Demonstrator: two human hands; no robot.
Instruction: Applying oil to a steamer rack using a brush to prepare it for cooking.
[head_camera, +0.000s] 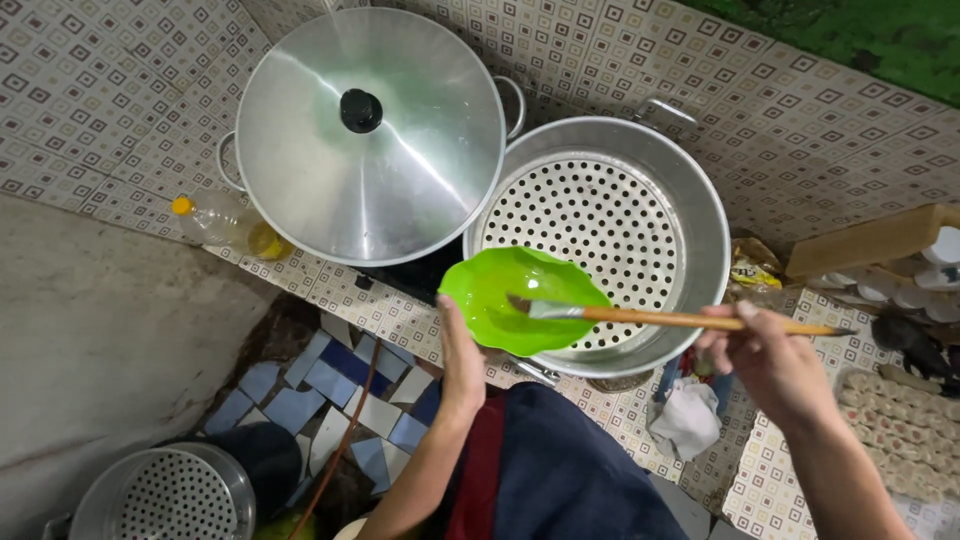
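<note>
Apron: a dark blue and red apron (540, 470) fills the lower middle of the view, closest to the camera.
Floor steamer: a perforated metal steamer tray (170, 495) sits low at the bottom left, beside a patch of blue and white floor tiles (330, 400).
Left hand: the left hand (458, 365) reaches up from below, fingers closed on the near rim of the green bowl, thumb over the edge.
Right hand: the right hand (765, 355) comes in from the right, fingers pinched together on the wooden handle of the brush.
Green bowl: the bright green plastic bowl (520, 298) is held above the near edge of the big steamer pot, tilted slightly towards the camera, with a thin shiny film inside.
Brush: the brush (660, 318) lies nearly level, bristle end down inside the green bowl, touching its inner surface, handle tip pointing right past the right hand.
Cloth: a crumpled white cloth (688, 418) rests on the bench just below the right hand.
Steamer pot: the large metal steamer pot (700, 215) with a perforated plate inside stands on the patterned tiled bench (100, 120), directly behind the bowl.
Lid: a domed metal lid (400, 180) with a black knob covers a second pot to the left, touching or just beside the steamer pot.
Bottle: a plastic bottle (225, 225) with a yellow cap lies on its side at the lid's left edge.
Right edge: pale round dumplings (900, 430) sit in rows; white cups (930, 270) lie farther back.
</note>
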